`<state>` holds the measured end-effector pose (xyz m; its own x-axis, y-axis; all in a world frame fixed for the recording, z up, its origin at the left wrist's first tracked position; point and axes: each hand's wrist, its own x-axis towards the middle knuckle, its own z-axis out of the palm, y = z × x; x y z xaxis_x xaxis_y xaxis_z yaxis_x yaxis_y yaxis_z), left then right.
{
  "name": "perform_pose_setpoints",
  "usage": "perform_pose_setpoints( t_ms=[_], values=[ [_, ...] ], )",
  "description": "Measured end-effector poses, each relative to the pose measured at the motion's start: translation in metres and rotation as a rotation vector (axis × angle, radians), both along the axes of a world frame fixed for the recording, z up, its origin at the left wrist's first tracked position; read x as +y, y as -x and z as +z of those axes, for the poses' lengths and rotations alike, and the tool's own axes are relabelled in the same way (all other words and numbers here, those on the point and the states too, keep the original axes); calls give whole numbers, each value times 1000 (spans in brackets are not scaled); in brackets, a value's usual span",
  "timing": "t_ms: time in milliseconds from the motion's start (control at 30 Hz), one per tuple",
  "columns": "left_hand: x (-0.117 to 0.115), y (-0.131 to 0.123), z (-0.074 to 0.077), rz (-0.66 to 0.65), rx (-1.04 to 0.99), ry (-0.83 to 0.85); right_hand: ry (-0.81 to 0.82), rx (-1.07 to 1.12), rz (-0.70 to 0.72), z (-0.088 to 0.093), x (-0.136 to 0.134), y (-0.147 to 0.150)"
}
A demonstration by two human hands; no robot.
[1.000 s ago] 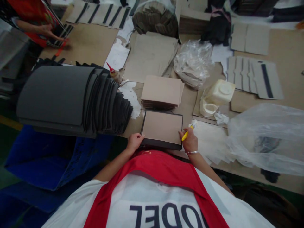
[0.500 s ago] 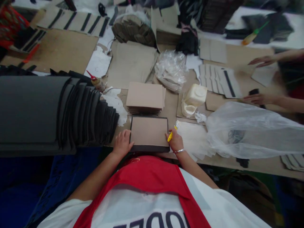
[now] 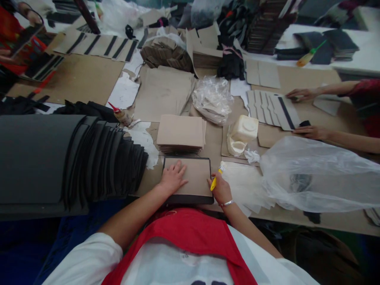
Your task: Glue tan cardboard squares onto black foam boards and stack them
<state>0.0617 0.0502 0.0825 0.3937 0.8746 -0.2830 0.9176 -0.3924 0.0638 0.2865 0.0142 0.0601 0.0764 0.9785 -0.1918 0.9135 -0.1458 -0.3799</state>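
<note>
A tan card panel on a black-edged backing [image 3: 197, 178] lies at the table's near edge in front of me. My left hand [image 3: 173, 178] lies flat on its left half, fingers spread. My right hand [image 3: 220, 187] rests at the panel's right edge, closed round a yellow-handled brush [image 3: 215, 180] that points up and away. A stack of tan card sheets [image 3: 181, 132] sits just behind the panel.
A fanned stack of black foam sheets [image 3: 74, 158] fills the left. A glue bottle with a red tip [image 3: 120, 113], a white plastic jug [image 3: 245, 130] and clear plastic bags [image 3: 314, 174] surround the spot. Another person's hands [image 3: 308, 132] work on striped card pieces [image 3: 273, 105] at right.
My left hand moved from the panel's left edge onto its surface and spread flat. The right hand stays at the right edge with the brush. The view tilted upward.
</note>
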Motion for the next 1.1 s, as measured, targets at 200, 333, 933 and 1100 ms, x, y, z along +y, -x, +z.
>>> perform_pose_setpoints(
  t_ms=[200, 333, 933, 1100],
  values=[
    [-7, -5, -19, -12, -106, -177, 16, -6, -20, -5, -2, 0],
    [-11, 0, -37, 11, -226, -271, -13, -4, -40, -9, -3, -1],
    [-13, 6, -46, -27, -348, -273, -444, 10, -5, -28, -17, -3],
    [-13, 5, -44, -16, -342, -272, -453, 19, -30, -34, -14, -3]
  ],
)
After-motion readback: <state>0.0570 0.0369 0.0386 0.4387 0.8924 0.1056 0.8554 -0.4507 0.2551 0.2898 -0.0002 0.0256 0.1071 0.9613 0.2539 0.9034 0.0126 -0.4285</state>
